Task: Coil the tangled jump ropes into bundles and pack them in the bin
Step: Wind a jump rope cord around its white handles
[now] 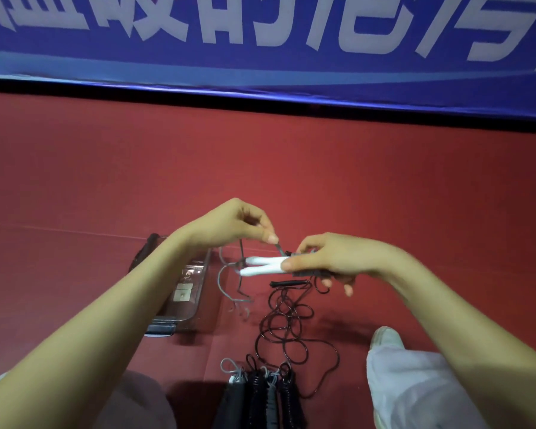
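- Banner [260, 41]: blue with white characters, along the far edge of the red floor [384, 181].
- Bin [203, 274]: clear and on the floor left of the hands, partly under the left forearm. No bundle shows in the part that can be seen, but the arm hides some of it.
- Black rope [291, 320]: a loose tangle on the floor below the right hand, with a black handle [288, 283] at its far end. It looks uncoiled, so this one is left to do.
- Bundles [260, 394]: several tightly wound ropes side by side on the floor at the near edge, between the knees and outside the bin. Coiled, it seems, but not yet packed.
- Right hand [331, 258]: fingers curled round the white handles [266, 264], held together side by side above the floor. Something black is also in the grip, but I cannot tell what.
- Left hand [235, 226]: thumb and forefinger pinch a thin cord just beside the held end of the handles.
- Grey rope [219, 280]: hangs from the handles' free tips in slack loops down to the floor beside the bin. Winding it looks barely begun.
- Judgement: roughly midway. Two ropes are left to bundle, then everything goes into the bin.
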A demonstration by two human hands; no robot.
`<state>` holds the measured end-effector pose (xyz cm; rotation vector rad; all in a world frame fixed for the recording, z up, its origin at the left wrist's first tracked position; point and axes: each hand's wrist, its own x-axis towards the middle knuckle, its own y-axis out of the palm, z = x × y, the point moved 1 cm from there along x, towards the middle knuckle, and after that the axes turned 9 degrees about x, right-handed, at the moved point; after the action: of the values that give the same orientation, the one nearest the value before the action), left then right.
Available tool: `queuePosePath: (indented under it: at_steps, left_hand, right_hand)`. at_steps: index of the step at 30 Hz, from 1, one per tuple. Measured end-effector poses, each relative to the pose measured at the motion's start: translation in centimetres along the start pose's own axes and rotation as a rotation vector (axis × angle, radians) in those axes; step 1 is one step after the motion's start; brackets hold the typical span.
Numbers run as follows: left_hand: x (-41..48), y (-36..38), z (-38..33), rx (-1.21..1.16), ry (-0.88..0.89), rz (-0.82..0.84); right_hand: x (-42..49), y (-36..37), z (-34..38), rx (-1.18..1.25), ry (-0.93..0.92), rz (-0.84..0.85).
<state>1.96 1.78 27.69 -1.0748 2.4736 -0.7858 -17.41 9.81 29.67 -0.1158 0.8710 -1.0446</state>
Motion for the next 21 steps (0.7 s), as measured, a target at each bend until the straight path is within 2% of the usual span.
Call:
queuePosePath:
  at_steps: [2,5,7,8,10,12,14,17,21]
  left_hand:
    - [0.3,1.1,-0.4,0.012,-0.012,-0.069]
    - [0.5,2.1,-1.7,0.078,0.042,-0.264]
    - [0.4,2.3,-2.5,0.129,0.093,-0.345]
    - [0.4,2.4,-2.9,0.060,0.091,-0.356]
    - [0.2,2.9,-3.6,-0.289,-0.001,-0.310]
    - [0.2,3.4,-4.0,-0.658,-0.173,-0.178]
    - [0.3,3.4,-3.9,-0.842,-0.283,-0.036]
    - [0.5,3.0,-3.3,-1.005,-0.288,0.056]
    - [0.3,3.1,-3.2,-0.892,-0.262,-0.009]
  right_hand:
    - [0.6,0.7,-0.3,-0.214,0.015,-0.153]
    - [1.2,0.7,-0.3,-0.578,-0.023,-0.481]
    - [1.4,-0.3,-0.3,-0.677,-0.065,-0.673]
    - [1.4,-0.9,-0.3,-0.696,-0.101,-0.766]
    - [1.4,-1.9,-0.5,-0.680,-0.190,-0.908]
    - [1.3,-2.5,-0.6,-0.579,-0.257,-0.968]
    - [1.1,-2.7,-0.6,-0.496,-0.316,-1.012]
    - [0.8,-2.6,-0.5,-0.443,-0.425,-1.093]
    - [0.4,-2.2,-0.2,-0.331,-0.484,-1.086]
